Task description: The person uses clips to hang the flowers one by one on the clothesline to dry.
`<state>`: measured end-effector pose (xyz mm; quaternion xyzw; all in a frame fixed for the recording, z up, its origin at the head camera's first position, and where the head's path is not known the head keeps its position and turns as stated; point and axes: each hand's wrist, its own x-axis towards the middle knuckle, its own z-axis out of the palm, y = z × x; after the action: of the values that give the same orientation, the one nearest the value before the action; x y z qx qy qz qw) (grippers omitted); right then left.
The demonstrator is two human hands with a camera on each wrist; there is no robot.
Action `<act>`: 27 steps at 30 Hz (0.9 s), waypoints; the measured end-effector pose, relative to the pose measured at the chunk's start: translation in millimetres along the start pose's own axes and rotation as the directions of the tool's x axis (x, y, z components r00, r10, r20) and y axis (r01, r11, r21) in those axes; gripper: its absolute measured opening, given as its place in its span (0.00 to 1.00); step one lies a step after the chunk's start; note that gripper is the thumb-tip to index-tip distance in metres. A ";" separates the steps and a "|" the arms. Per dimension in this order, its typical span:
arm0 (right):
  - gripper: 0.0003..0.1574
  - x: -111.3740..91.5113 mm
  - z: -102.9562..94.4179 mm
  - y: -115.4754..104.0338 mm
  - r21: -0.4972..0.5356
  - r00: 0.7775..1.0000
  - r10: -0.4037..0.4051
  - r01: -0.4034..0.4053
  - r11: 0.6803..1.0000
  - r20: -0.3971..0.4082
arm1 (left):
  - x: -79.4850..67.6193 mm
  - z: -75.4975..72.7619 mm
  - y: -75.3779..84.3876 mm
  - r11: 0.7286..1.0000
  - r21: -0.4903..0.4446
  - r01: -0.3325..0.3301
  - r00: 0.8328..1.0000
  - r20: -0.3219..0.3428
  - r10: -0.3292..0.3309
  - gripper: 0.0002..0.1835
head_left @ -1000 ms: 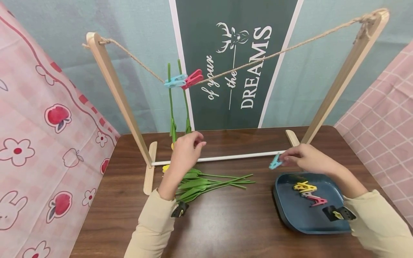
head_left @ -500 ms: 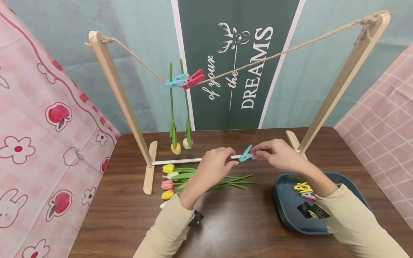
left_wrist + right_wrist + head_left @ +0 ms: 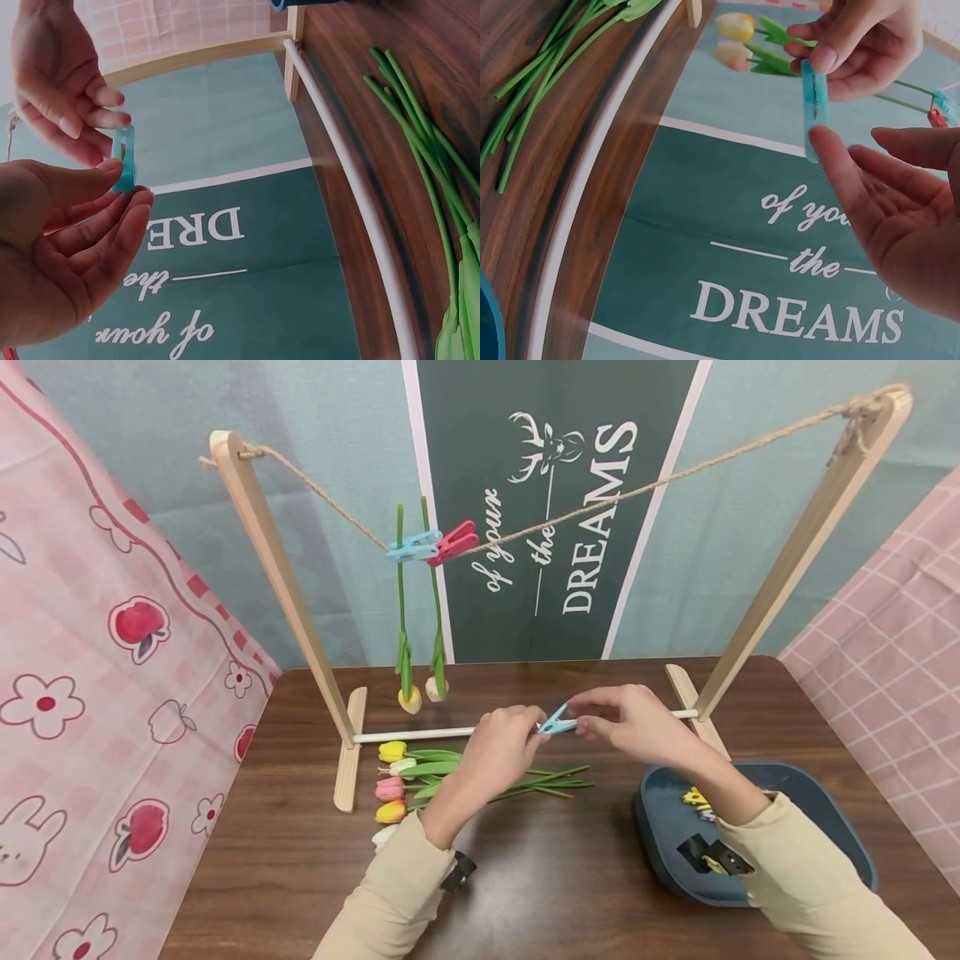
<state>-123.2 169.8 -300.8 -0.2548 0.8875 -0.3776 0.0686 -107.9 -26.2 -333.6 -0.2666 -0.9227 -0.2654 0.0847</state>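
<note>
A light blue clothespin [image 3: 558, 723] is held between my two hands over the middle of the white rod [image 3: 420, 735]. My left hand [image 3: 501, 745] pinches one end of it between thumb and fingers, as the left wrist view shows. My right hand [image 3: 637, 722] is at its other end with fingers loosely extended. In the right wrist view, one right fingertip [image 3: 821, 139] overlaps the clothespin while the thumb stands apart. Below my left hand, several artificial tulips [image 3: 390, 789] lie on the table with their stems crossing, partly hidden by my forearm.
A sagging rope [image 3: 652, 483] spans two wooden posts. Blue [image 3: 414, 547] and red [image 3: 454, 542] clothespins hold two upside-down tulips on it. At right a dark blue tray [image 3: 652, 852], partly under my right forearm, contains more clothespins [image 3: 697, 800].
My right hand has carried the blue clothespin left from above the tray. My left hand has moved right from near the hanging tulips and taken hold of its end.
</note>
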 end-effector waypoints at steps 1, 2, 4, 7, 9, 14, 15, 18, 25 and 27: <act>0.16 0.0 0.4 1.3 -0.021 1.000 -0.013 0.012 1.000 -0.021 | -0.2 -0.5 -0.5 1.000 -0.006 0.003 1.000 0.001 -0.003 0.05; 0.18 -0.1 0.6 2.4 -0.043 0.999 -0.024 0.022 0.999 -0.037 | -0.2 -1.1 -1.4 1.000 -0.012 0.006 1.000 0.001 -0.006 0.05; 0.22 -0.3 0.7 4.9 -0.091 0.997 -0.048 0.043 0.995 -0.059 | -0.5 -3.1 -2.6 0.999 -0.033 0.008 1.000 0.001 -0.008 0.05; 0.25 0.0 0.5 8.4 -0.131 0.996 -0.066 0.058 0.990 -0.054 | -0.5 -7.6 -3.7 0.998 -0.069 -0.002 1.000 0.011 0.002 0.05; 0.25 0.2 0.2 10.3 -0.123 0.997 -0.068 0.063 0.990 -0.039 | -0.3 -11.4 -3.6 0.996 -0.092 -0.015 1.000 0.021 0.017 0.05; 0.22 0.2 0.3 13.3 -0.099 0.995 -0.095 0.091 0.991 -0.029 | 0.2 -18.0 -4.0 0.991 -0.129 -0.034 0.998 0.049 0.041 0.05; 0.22 0.1 0.6 13.9 -0.093 0.994 -0.101 0.097 0.991 -0.034 | 0.1 -18.3 -4.6 0.991 -0.132 -0.036 0.998 0.052 0.043 0.05; 0.22 -0.2 2.3 15.7 -0.075 0.991 -0.120 0.115 0.990 -0.060 | -0.1 -18.4 -6.6 0.989 -0.142 -0.039 0.998 0.048 0.047 0.05; 0.17 -0.8 5.5 19.0 -0.046 0.968 -0.163 0.157 0.987 -0.193 | -1.8 -13.8 -11.5 0.984 -0.176 0.004 0.999 0.046 0.004 0.07; 0.15 -1.3 4.5 20.0 -0.049 0.962 -0.148 0.141 0.989 -0.229 | -4.0 -8.5 -15.6 0.985 -0.171 0.032 0.998 0.057 -0.023 0.08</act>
<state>-128.7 179.3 -318.2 -0.2742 0.8745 -0.3944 -0.0675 -112.8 -43.7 -334.6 -0.2674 -0.9019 -0.3377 0.0324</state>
